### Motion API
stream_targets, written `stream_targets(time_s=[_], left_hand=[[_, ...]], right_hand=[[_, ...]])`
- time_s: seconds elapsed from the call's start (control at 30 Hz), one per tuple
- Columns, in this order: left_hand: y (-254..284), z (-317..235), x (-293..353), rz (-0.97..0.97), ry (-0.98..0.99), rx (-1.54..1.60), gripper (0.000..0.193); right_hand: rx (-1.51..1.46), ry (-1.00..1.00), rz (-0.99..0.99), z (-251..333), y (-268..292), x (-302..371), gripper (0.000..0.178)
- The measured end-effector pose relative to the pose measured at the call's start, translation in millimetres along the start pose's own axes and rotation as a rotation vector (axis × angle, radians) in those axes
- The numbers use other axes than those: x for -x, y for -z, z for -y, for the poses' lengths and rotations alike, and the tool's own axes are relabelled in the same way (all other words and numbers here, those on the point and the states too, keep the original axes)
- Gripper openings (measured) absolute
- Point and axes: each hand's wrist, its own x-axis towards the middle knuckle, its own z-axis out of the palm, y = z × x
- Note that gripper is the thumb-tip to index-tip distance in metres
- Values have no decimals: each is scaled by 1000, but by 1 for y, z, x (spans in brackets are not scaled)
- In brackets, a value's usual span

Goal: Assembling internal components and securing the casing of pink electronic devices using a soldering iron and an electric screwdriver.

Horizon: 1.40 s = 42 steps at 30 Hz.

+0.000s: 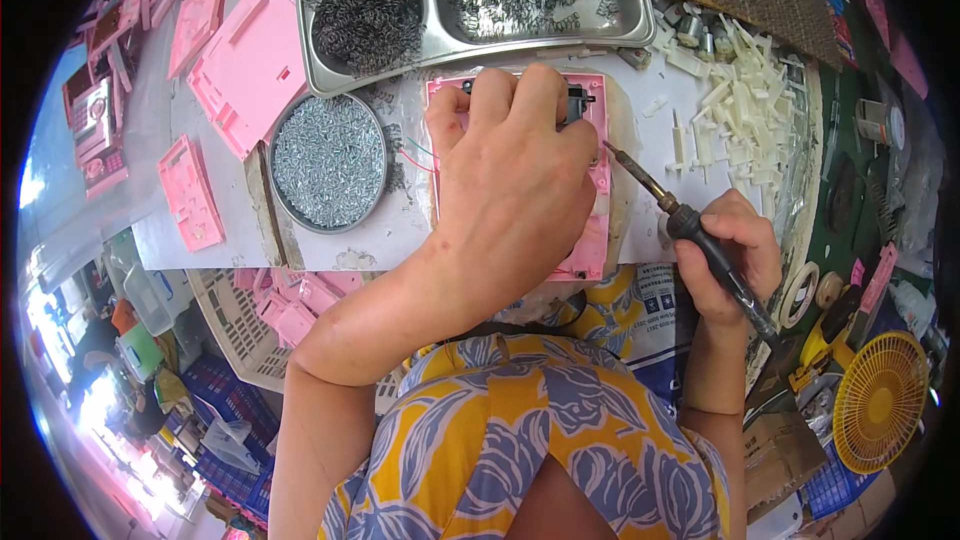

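My left hand (pixel 515 175) lies over a pink plastic housing (pixel 597 210) on the table. Its fingers are curled down at the housing's far edge, and what they grip is hidden beneath them. Beside these fingertips a black part (pixel 578 100) shows inside the housing. Thin red and green wires (pixel 415 156) stick out to the left of the housing. In my right hand (pixel 742 252) is a soldering iron (pixel 700 235) with a black handle, held like a pen. Its tip points up and left, close to the housing's right edge.
A round tin of small screws (pixel 328 162) stands left of the housing. Beyond it is a metal tray (pixel 432 2) with dark springs (pixel 370 20). White plastic parts (pixel 740 100) are piled at the right, pink panels (pixel 250 65) at the left. A yellow fan (pixel 880 402) is lower right.
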Motion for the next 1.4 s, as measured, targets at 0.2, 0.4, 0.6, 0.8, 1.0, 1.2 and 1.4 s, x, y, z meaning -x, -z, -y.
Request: stream_targets(time_s=[0.2,0.4,0.6,0.8,1.0,1.2,1.4], left_hand=[[1,0,0,4,-2,0,10],[0,0,0,7,-10,-20,10],[1,1,0,3,-19,-14,9],[1,2,-2,9,-25,-23,8],[3,4,0,3,-43,24,19],[47,49,20,6,-30,0,36],[59,85,35,208,-280,-50,21]], right_hand=[[7,19,-1,2,3,0,34],[7,14,-9,3,5,0,34],[31,19,-24,5,8,0,34],[48,23,-29,7,11,-1,34],[53,23,-32,9,10,-3,34],[45,11,-42,13,15,0,35],[23,32,-11,13,11,-11,35]])
